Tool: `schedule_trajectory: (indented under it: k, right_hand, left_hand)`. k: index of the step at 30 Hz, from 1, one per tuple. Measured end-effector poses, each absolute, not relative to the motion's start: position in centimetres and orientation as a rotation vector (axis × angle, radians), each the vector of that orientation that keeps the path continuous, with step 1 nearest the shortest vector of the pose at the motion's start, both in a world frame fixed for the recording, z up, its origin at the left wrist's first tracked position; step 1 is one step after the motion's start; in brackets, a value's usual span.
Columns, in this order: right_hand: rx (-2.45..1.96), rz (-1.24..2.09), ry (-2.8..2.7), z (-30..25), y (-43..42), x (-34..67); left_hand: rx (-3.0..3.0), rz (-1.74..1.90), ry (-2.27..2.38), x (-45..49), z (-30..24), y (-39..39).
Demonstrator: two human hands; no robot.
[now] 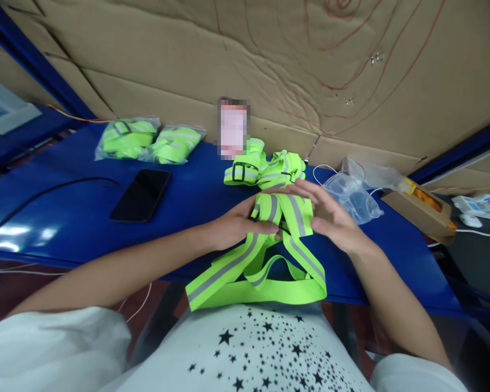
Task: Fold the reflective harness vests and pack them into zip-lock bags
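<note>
1. Black, thin cable [53,190]: runs over the glossy blue tabletop [77,201] from the left edge of the view.
2. Two clear plastic bags [126,140] packed with neon yellow-green straps: lie side by side at the rear of the tabletop, near the tan cardboard panel [167,60].
3. Black, flat, rectangular phone [142,195]: lies screen up in front of the bags.
4. Left hand [239,223]: pinches the held straps, thumb laid across the front, fingers largely hidden behind.
5. Pixelated upright rectangle [233,128]: stands close to the panel; content not readable.
6. Neon yellow-green straps with silver-grey stripes and black buckles [261,169]: sit in a loose heap on the tabletop, just beyond the hands.
7. Held neon yellow-green fabric straps with a grey centre stripe [298,215]: gathered at the top between both hands; loops hang toward the front table edge, close to the star-printed white shirt [265,354].
8. Right hand [335,218]: fingers extended, thumb set apart from them, close along the right side of the held straps; not possible to tell whether pressing on the fabric.
9. Crumpled clear plastic bag [353,198]: lies right of the heap, beside thin white cable.
10. Brown cardboard box [416,212] with orange contents visible: rests at far right.
</note>
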State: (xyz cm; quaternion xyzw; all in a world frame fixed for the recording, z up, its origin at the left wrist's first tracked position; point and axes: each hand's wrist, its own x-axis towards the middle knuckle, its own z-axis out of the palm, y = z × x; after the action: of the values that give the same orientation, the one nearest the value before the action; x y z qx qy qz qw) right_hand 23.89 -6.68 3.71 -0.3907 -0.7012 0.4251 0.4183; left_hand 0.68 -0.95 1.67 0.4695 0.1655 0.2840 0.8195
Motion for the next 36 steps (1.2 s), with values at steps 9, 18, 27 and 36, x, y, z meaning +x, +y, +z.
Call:
schedule_trajectory:
  k: [9,18,27,36]
  right_hand:
    - [-1.21,0.592,-1.862,0.7,-7.7,20.0]
    - [-1.12,1.182,-1.452,1.9,-6.8,20.8]
    - [-1.153,1.058,-1.468,1.8,-7.3,20.3]
    - [-0.958,0.346,-1.75,3.4,-9.4,21.2]
  left_hand:
    - [0.89,0.622,0.397,1.3,0.4,-1.0]
    - [1.04,0.711,0.443,1.4,0.4,-1.3]
    - [0.984,0.532,0.311,0.9,0.4,-1.4]
    - [1.02,0.23,-0.015,0.4,1.4,-1.8]
